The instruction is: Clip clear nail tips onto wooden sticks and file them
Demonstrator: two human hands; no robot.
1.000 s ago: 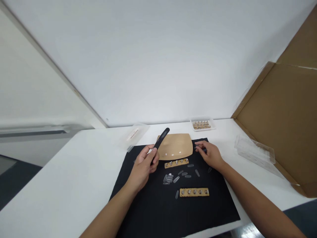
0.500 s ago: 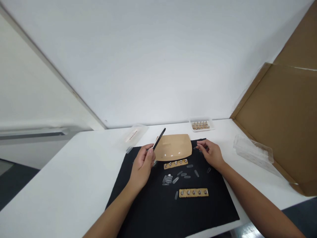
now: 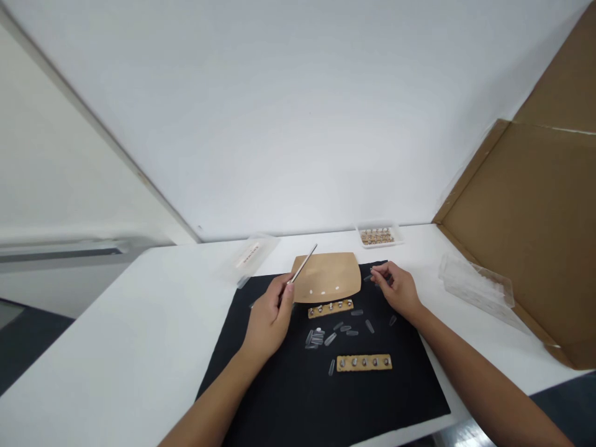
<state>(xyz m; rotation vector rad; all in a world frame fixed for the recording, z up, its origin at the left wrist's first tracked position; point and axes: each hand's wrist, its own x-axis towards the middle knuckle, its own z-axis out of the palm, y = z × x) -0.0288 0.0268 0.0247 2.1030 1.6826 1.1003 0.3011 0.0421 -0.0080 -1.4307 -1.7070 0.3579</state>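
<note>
My left hand is closed round a slim nail file, dark on its face with a pale edge. The file slants up and to the right in front of a tan tray. At the far right of the black mat, my right hand has its fingertips pinched together on what looks like a clear false nail tip, mostly hidden. Below the tray lies a strip with several metal studs; a second studded strip is nearer me. Loose clear nail tips lie between them.
A clear plastic pouch lies at the back left. By the wall stands a small white box of studded strips. To the right are a clear plastic case and a tall cardboard box.
My left hand has turned the nail file, so its pale thin edge now shows instead of its dark face. The right hand stays almost where it was.
</note>
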